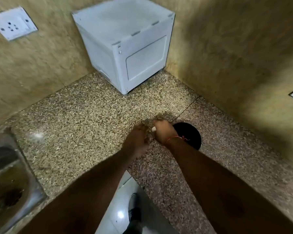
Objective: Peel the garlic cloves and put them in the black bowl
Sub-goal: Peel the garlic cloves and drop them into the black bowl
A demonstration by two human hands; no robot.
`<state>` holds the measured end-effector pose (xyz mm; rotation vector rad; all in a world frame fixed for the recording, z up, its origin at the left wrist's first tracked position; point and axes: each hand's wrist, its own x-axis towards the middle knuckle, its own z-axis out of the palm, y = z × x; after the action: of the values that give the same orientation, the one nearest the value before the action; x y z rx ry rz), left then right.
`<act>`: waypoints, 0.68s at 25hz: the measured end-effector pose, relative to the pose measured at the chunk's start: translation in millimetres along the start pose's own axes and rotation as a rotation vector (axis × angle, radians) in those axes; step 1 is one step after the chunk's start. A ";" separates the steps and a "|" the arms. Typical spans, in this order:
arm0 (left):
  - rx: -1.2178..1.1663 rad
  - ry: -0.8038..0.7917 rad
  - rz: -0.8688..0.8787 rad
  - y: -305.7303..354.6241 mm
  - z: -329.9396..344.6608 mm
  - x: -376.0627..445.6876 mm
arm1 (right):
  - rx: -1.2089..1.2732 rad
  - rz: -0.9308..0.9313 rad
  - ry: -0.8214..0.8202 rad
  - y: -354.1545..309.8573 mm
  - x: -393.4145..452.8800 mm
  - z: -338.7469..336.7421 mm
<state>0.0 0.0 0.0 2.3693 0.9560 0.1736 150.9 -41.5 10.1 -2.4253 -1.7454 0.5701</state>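
My right hand (pixel 164 130) is curled into a loose fist, fingers bent inward around a small pale garlic clove (pixel 154 129); only the clove's end shows, at the inner side of the fist. Frame is motion-blurred, so I cannot tell which fingertips do the pinching. A thin red thread (pixel 176 137) circles my right wrist, loose end trailing outward.

My left hand (pixel 137 141) sits just beside the right, knuckles nearly touching it. Its fingers are curled; blur hides whether they hold anything, perhaps a bit of peel, cannot tell.

Just beyond and to the outer side of my right fist: the black bowl (pixel 191 134), on the counter, partly covered by my hand and wrist. Interior reads as plain dark; contents not discernible.

Both hands hover over the speckled stone countertop (pixel 85 125), which runs into a corner. Far ahead of my fingers, in that corner, stands a white box-shaped appliance (pixel 125 51) with a panel on its facing side. Walls are yellowish tile. Up and left of my left hand, on the wall, a white socket plate (pixel 13 23). Well off to the left of my left forearm, a steel sink (pixel 8 179) with brown residue at the drain.

Below my forearms, past the counter edge: pale floor and one dark shoe (pixel 134 210)
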 end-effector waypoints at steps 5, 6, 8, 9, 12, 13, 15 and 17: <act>-0.069 -0.048 -0.097 -26.5 26.4 18.1 | -0.051 0.025 -0.098 7.1 40.9 13.3; -0.082 -0.038 -0.103 -30.3 29.9 20.3 | -0.069 0.026 -0.112 7.7 45.3 18.3; -0.092 -0.036 -0.110 -38.5 35.5 23.0 | -0.072 0.036 -0.137 6.9 48.1 28.3; -0.093 -0.042 -0.124 -40.6 37.4 22.6 | -0.068 0.048 -0.160 6.2 48.0 34.7; -0.143 0.001 -0.128 -44.4 43.7 18.6 | -0.036 0.076 -0.186 -4.6 38.2 46.0; -0.167 0.004 -0.139 -43.7 44.5 15.1 | -0.029 0.082 -0.178 -8.2 31.6 48.5; -0.224 -0.010 -0.184 -40.7 47.6 1.7 | 0.002 0.105 -0.166 -14.0 10.4 53.1; -0.302 -0.022 -0.203 -35.9 55.9 -16.0 | 0.054 0.128 -0.156 -14.4 -19.3 60.4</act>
<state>-15.3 -15.6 -64.7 1.9839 1.0712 0.1972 111.2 -62.8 -36.9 -2.5301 -1.6116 0.8304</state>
